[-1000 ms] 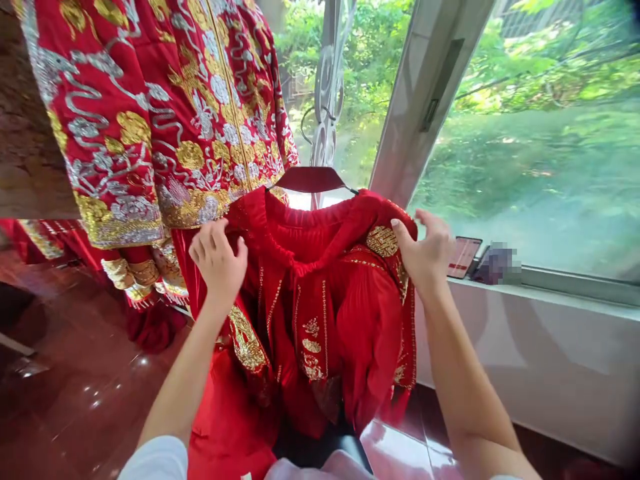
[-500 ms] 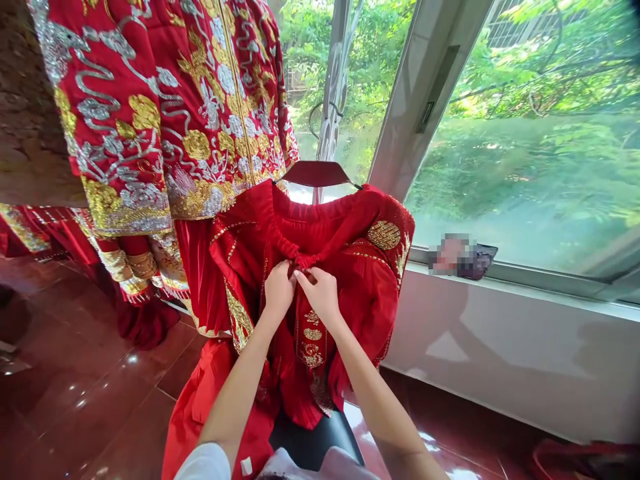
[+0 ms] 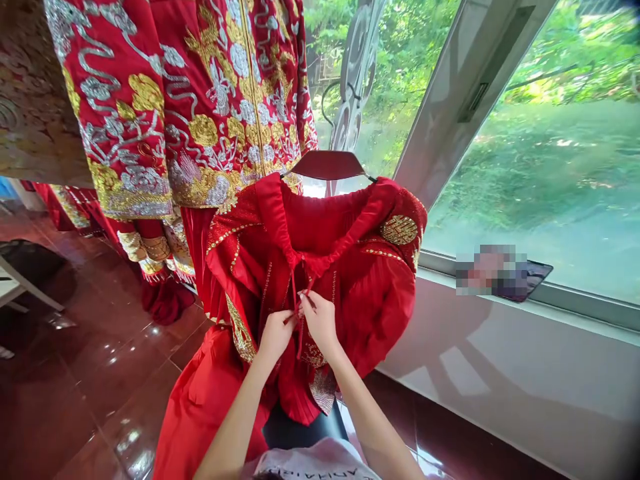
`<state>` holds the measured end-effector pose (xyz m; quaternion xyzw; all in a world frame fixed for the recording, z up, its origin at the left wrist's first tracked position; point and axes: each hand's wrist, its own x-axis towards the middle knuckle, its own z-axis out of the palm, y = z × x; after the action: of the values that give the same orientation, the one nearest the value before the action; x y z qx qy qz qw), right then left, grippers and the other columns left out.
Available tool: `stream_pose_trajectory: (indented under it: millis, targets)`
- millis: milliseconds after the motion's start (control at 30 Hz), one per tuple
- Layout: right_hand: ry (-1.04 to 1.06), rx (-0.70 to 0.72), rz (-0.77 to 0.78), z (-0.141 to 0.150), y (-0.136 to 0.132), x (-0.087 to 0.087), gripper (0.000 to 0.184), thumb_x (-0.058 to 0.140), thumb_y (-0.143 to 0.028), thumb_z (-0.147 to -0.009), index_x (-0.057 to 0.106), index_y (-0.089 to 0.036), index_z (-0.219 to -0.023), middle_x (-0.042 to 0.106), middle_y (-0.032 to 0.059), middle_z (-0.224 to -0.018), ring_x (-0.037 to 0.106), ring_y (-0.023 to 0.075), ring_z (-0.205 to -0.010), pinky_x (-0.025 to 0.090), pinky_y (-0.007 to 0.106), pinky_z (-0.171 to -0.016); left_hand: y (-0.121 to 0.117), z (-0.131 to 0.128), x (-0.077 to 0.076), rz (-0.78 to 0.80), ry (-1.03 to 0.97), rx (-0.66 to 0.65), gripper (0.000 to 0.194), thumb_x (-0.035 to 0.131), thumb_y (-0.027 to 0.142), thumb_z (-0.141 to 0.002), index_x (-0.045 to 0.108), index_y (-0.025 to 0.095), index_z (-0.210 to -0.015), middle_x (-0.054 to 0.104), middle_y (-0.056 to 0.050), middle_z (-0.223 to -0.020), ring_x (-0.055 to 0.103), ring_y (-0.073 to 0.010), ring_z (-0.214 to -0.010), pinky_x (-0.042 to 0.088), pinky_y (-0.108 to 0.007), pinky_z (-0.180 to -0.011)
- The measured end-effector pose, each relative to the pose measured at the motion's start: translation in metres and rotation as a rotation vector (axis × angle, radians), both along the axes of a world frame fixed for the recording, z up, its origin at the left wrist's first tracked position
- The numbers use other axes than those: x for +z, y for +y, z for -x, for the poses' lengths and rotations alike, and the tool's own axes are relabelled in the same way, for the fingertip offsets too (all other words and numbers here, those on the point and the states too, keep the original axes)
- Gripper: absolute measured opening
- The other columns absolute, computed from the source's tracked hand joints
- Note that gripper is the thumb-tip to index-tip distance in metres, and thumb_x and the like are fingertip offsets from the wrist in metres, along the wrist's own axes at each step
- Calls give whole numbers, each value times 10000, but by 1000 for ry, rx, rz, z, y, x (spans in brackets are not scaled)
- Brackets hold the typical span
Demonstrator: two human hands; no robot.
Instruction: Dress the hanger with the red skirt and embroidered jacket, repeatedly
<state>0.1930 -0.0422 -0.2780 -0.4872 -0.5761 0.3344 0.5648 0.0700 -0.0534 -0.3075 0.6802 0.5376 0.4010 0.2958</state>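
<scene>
A red pleated garment (image 3: pixel 350 267) with gold embroidery hangs on a dark red hanger (image 3: pixel 327 165) in front of me. My left hand (image 3: pixel 275 333) and my right hand (image 3: pixel 319 322) are close together at its front, below the waistband. Both pinch thin red ties (image 3: pixel 301 300) that run down from the gathered band. The fingers of each hand are closed on the strings.
A red jacket (image 3: pixel 200 100) thick with gold and silver embroidery hangs at the upper left, touching the garment. A window sill (image 3: pixel 575 313) with a dark flat object (image 3: pixel 530 275) runs along the right. Glossy red-brown tiles (image 3: pixel 75 400) cover the floor. A white table edge (image 3: pixel 15 287) shows at far left.
My hands left the garment's outer edges, met at the middle of the waistband, and have since moved lower, pulling the ties down. The view shifted slightly left.
</scene>
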Motion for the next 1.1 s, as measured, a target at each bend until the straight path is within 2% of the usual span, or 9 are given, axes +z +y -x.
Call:
stream_pose_trajectory:
  millis: [167,233,367,500,633,733,900,1000,1100]
  targets:
    - [-62,-176,-28,-12,-4,8,218,550,-321,-798,733,-204,-818,682,45,-706,549,171,-599,411,280,-626,-2,9,14,108,-40,-205,327,556,402,-825,696,143,-683,678,-27,-668,560,-161,-649,449,-273,-681]
    - [0,-109,23,-11,-10,15,198,580,-318,-776,742,-207,-807,676,36,-689,542,165,-580,408,273,-592,-4,9,14,188,-131,-288,348,600,452,-795,694,138,-680,683,-38,-678,567,-164,-648,457,-283,-676]
    - [269,231,176,-6,-25,25,254,592,-396,-785,725,-180,-770,628,20,-612,521,141,-532,391,242,-492,-5,6,10,253,-275,-332,406,677,518,-721,682,130,-603,650,-32,-595,553,-152,-605,470,-292,-658]
    - [450,217,221,-9,-36,29,243,668,-411,-743,706,-173,-779,644,27,-628,539,137,-541,410,236,-475,-15,10,21,260,-333,-324,328,713,432,-726,740,126,-839,714,-69,-792,634,-188,-758,509,-322,-771]
    - [411,128,135,-15,-42,28,239,675,-393,-753,708,-161,-796,647,17,-609,501,110,-478,405,232,-463,-33,13,51,124,-477,-168,467,655,407,-793,642,148,-1181,693,-118,-1051,652,-217,-926,542,-328,-802]
    - [291,67,35,-11,-44,26,208,640,-349,-793,712,-155,-817,685,30,-672,555,125,-526,448,243,-520,-39,5,74,-115,-407,4,302,565,381,-868,714,163,-1015,693,-96,-986,652,-171,-834,547,-287,-755]
    - [91,-8,-186,-2,-47,20,156,567,-221,-842,687,-156,-765,685,27,-682,594,134,-574,468,241,-570,-26,-20,95,-420,-91,175,65,650,213,-790,675,186,-737,609,-10,-771,577,-107,-659,492,-220,-621]
    - [26,-20,-303,-1,-47,19,163,541,-157,-846,661,-155,-737,686,29,-692,603,130,-582,479,230,-578,-16,-29,94,-416,-80,376,112,655,131,-719,584,187,-784,577,5,-800,560,-107,-682,495,-235,-668]
    - [-6,17,-338,-4,-46,18,166,528,-141,-855,652,-159,-746,692,31,-709,610,128,-588,486,226,-580,-15,-32,93,-236,-247,312,252,596,123,-745,558,189,-986,640,-41,-939,621,-152,-865,520,-270,-759]
